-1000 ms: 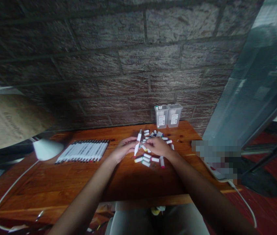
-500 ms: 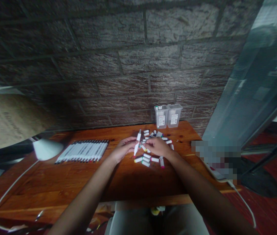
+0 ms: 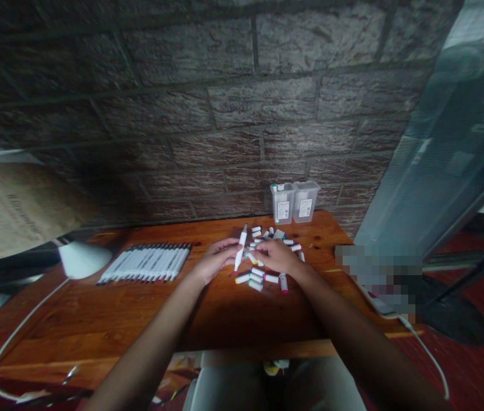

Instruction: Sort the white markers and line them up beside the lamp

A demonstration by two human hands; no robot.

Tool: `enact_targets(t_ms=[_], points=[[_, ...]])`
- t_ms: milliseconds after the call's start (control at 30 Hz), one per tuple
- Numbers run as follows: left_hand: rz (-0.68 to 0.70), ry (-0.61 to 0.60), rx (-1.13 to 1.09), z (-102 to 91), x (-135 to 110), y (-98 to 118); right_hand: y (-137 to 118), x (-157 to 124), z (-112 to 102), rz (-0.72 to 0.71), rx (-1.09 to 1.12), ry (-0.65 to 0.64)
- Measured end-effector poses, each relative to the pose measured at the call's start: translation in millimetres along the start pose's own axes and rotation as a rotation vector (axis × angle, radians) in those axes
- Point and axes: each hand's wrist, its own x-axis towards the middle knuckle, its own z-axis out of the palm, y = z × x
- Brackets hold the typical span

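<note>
A white marker (image 3: 241,251), uncapped with its grey tip pointing up, is pinched between the thumb and fingers of my left hand (image 3: 216,262). To its right, my right hand (image 3: 279,256) reaches in among loose marker caps, its fingers bent together and close to the marker. Whatever those fingertips hold is too small and partly hidden to make out. Several white marker caps (image 3: 256,277) with coloured ends lie scattered around and in front of the right hand. On the left of the wooden table (image 3: 148,319), a row of white markers (image 3: 143,262) lies side by side.
Two clear plastic containers (image 3: 283,208) with labels stand against the brick wall (image 3: 242,137); the left one holds a green-ended piece. A lamp with a white base (image 3: 83,260) and cable (image 3: 15,337) occupies the left. A pixelated patch covers something at the right edge.
The view has shifted very slightly. Both hands and the marker stay in nearly the same place.
</note>
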Motion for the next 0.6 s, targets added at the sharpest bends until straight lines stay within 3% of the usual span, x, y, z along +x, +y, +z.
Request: enact_targets(t_ms=[600], points=[[-0.005, 0.017, -0.013, -1.5, 1.2, -0.9, -2.6, -1.2, -1.8, 0.0, 0.002, -0.009]])
